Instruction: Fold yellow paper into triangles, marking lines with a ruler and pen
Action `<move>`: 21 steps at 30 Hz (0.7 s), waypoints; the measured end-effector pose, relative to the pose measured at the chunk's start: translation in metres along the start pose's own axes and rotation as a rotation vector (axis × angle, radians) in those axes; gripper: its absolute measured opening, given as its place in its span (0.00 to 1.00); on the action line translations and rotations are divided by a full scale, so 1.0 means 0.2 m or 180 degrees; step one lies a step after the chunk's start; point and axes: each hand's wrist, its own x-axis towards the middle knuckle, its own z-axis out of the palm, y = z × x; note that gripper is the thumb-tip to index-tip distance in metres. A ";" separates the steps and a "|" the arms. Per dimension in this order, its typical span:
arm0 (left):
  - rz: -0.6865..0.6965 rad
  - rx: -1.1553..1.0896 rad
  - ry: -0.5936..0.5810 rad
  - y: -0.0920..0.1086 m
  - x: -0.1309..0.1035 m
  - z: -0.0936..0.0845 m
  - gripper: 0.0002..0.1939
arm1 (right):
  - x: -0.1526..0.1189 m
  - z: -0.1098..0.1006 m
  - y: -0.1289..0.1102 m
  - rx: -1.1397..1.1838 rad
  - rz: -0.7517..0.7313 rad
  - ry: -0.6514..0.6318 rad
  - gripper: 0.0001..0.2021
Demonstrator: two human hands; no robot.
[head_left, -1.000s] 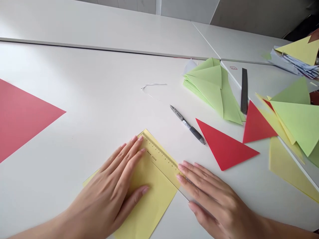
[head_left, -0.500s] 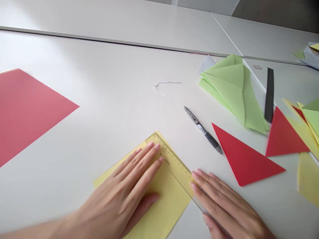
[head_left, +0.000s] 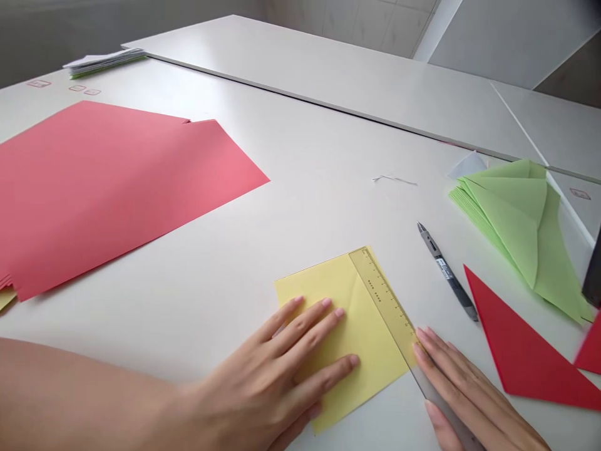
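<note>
Flat and fingers spread, the left hand (head_left: pixel 282 382) pins light, floppy yellow paper (head_left: pixel 347 326); at three o'clock, the right hand (head_left: pixel 469 401), fingers together, presses the slippery clear ruler (head_left: pixel 389 307).

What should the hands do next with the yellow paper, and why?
Probably pick up the pen. The left hand lies flat on the yellow paper, the right hand presses the ruler along its edge, and the pen lies unused nearby.
</note>
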 end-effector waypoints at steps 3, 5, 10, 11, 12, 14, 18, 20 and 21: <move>-0.0008 0.0033 0.0070 0.02 -0.08 0.00 0.34 | 0.00 0.00 -0.01 0.0078 -0.0071 0.0137 0.27; 0.0021 -0.0058 0.0115 0.02 -0.10 0.01 0.33 | 0.01 0.00 -0.03 0.0014 -0.0065 0.0140 0.27; -0.0025 -0.0250 0.0313 0.02 -0.11 0.04 0.29 | 0.04 0.02 -0.12 -0.0171 -0.0180 0.0055 0.27; -0.0043 -0.0248 0.0344 0.02 -0.11 0.05 0.30 | 0.04 0.03 -0.15 -0.0172 -0.0206 0.0053 0.27; -0.0064 -0.0240 0.0363 0.03 -0.12 0.05 0.31 | 0.04 0.04 -0.18 -0.0164 -0.0232 0.0048 0.27; -0.0128 -0.0226 0.0443 0.04 -0.13 0.07 0.33 | 0.05 0.05 -0.23 -0.0128 -0.0266 0.0040 0.27; -0.0165 -0.0307 0.0649 0.06 -0.12 0.10 0.36 | 0.05 0.06 -0.25 -0.0035 -0.0203 -0.0154 0.27; -0.0127 -0.0391 0.0677 0.05 -0.08 0.11 0.36 | 0.06 0.06 -0.21 0.0006 -0.0121 -0.0279 0.27; -0.0091 -0.0422 0.0682 0.05 -0.05 0.12 0.35 | 0.07 0.05 -0.18 0.0020 -0.0083 -0.0340 0.27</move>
